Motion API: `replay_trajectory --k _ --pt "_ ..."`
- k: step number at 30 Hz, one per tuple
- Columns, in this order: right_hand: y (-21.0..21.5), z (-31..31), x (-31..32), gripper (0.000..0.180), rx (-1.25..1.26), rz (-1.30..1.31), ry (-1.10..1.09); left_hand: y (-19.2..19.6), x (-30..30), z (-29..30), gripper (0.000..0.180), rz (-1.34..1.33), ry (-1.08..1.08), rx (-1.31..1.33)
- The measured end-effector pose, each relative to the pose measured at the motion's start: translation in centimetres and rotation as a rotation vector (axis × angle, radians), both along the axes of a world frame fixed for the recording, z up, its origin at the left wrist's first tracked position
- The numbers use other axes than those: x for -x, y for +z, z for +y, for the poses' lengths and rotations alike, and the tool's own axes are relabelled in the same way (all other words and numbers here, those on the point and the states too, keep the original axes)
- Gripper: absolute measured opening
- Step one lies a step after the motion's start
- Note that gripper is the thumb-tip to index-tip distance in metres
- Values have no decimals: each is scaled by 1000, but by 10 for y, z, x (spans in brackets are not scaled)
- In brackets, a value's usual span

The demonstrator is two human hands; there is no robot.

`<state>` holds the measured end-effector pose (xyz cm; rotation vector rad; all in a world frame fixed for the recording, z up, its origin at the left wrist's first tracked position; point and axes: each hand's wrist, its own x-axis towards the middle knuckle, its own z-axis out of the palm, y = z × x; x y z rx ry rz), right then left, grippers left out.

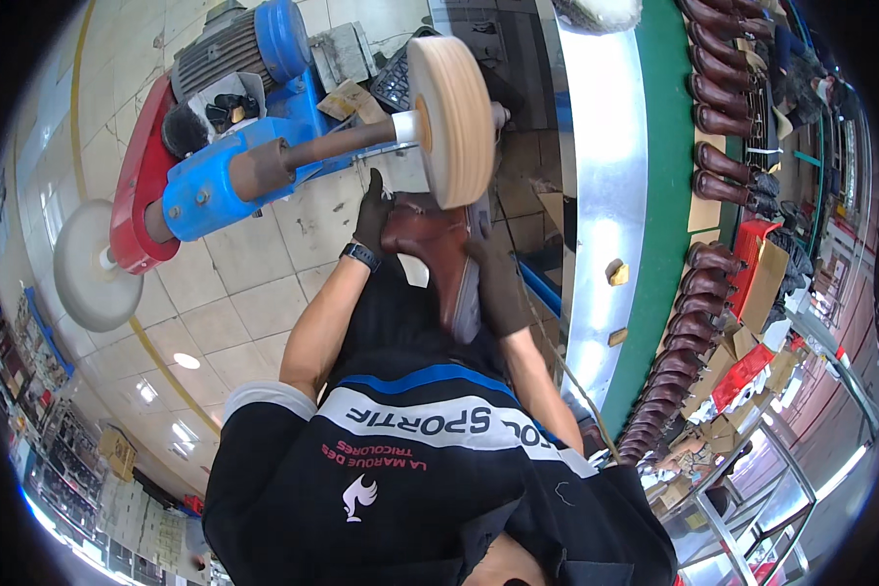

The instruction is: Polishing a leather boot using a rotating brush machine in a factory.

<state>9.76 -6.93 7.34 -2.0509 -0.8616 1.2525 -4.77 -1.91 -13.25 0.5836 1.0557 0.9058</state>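
The tiled floor (273, 317) spreads across the left and under the work. Along the right a green bench (662, 107) runs from far to near, with a bright metal strip (601, 156) on its left edge. At the near side is the person's black shirt (410, 488), crossed by a white band and a blue stripe.

Far left stands the machine (230, 181), with a blue body, a red guard and a motor (227, 61) beyond. Its shaft carries 2 wheels: a tan wheel (454, 122) at the right end, and a pale wheel (96, 264) at the left.

On the right side of the bench, brown boots (721, 117) stand in a long line, packed closer toward the near end. A metal frame (767, 523) is at the near right.

The brown boot (430, 239) is held between the person's 2 hands, just below the tan wheel in view, toe toward the person and sole to the right. Whether it touches the wheel I cannot tell.

The right hand (498, 283), in a dark glove, is closed on the sole side. The left hand (372, 217), also gloved, grips the boot at its shaft; some fingers are hidden.

A dark watch (360, 256) circles the left wrist. 2 yellowish lumps (617, 272) lie on the strip.
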Motion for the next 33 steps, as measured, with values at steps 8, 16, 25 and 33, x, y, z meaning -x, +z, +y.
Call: replay_trajectory --k 8,16,25,33 --pt "-9 28 -4 39 206 535 -339 18 13 33 87 -1212 -217 666" --pt "-55 48 -7 40 313 744 -467 15 29 61 95 -962 -305 761" --pt "-89 59 -10 38 175 912 -330 -17 47 69 95 -786 -301 767" --pt "-106 67 -8 36 -100 427 388 -13 59 71 100 -786 -316 764"
